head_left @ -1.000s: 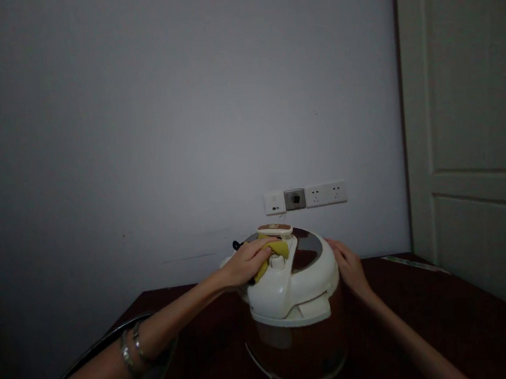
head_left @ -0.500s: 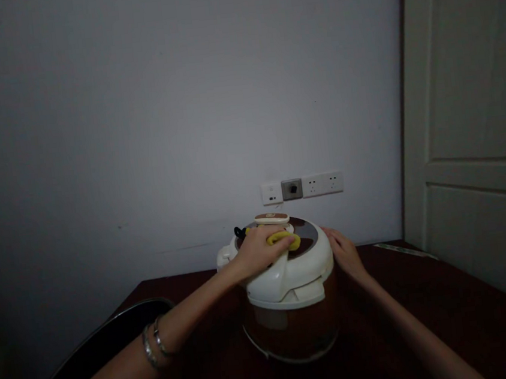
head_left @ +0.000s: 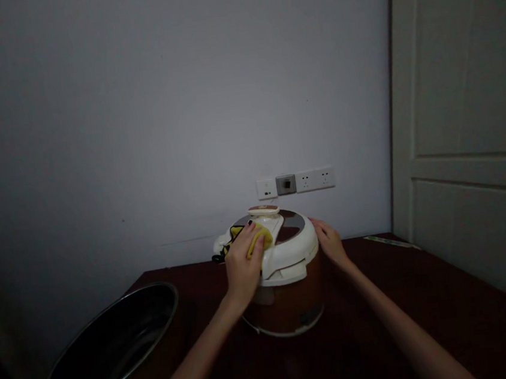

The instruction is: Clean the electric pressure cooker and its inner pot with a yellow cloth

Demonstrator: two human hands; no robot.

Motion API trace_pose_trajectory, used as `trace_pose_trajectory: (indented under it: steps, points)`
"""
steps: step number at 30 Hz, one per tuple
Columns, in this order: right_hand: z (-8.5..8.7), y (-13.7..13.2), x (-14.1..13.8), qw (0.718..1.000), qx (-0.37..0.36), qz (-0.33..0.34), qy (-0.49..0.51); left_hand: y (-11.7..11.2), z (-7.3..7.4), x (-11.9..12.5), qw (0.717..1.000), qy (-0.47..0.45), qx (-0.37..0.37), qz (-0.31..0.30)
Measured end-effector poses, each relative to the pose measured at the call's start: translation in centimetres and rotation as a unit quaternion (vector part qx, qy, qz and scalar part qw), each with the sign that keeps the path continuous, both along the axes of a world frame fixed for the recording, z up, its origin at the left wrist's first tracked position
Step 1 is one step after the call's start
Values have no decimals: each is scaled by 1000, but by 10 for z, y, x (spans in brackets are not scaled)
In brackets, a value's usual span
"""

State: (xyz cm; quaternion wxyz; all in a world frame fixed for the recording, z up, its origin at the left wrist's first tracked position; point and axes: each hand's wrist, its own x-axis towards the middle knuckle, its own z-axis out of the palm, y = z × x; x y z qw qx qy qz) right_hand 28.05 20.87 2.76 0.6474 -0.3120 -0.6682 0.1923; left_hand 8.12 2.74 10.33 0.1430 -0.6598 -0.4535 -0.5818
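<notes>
A rounded electric pressure cooker (head_left: 287, 306) with a brown body and a white-and-brown lid (head_left: 292, 256) stands on the dark red table. My left hand (head_left: 242, 269) is closed around a yellow cloth (head_left: 260, 237) with black edging and presses it on the left part of the lid, beside the lid's handle (head_left: 264, 210). Part of the cloth hangs out to the left of my fingers. At the lid's right side my right hand (head_left: 330, 243) lies with its fingers stretched out against the rim. Its fingertips are partly hidden behind the cooker.
On the left sits a large dark pot (head_left: 110, 343) with a shiny rim. Wall sockets (head_left: 315, 179) are behind the cooker, and a pale door (head_left: 464, 131) is at the right. A flat strip (head_left: 392, 242) lies near the back edge of the table (head_left: 363, 334).
My left hand has slid the cloth left and slightly down across the lid. The view has shifted, showing more of the pot. My right hand stays at the lid's right side.
</notes>
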Motion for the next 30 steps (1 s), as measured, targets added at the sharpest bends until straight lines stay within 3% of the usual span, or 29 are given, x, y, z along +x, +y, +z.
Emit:
trace_pose_trajectory:
  steps: [5, 9, 14, 17, 20, 27, 30]
  points:
    - [0, 1, -1, 1000, 7, -8, 6, -15, -37, 3, 975, 170, 137, 47]
    - [0, 2, -1, 1000, 12, -8, 8, -14, -46, 20, 914, 347, 199, 62]
    - [0, 2, -1, 1000, 15, -2, 6, 4, -46, 61, 895, 410, 149, 92]
    - [0, 2, 1, 1000, 12, 1, 5, 11, -46, 74, 878, 452, 134, 89]
    - [0, 4, 3, 1000, 6, 10, 1, 6, -46, 65, 873, 458, 150, 78]
    - [-5, 16, 4, 999, -31, 27, 23, -20, -46, 13, 882, 440, 166, -11]
    - [-7, 22, 2, 998, -45, 22, 37, -23, -47, 8, 889, 424, 173, -13]
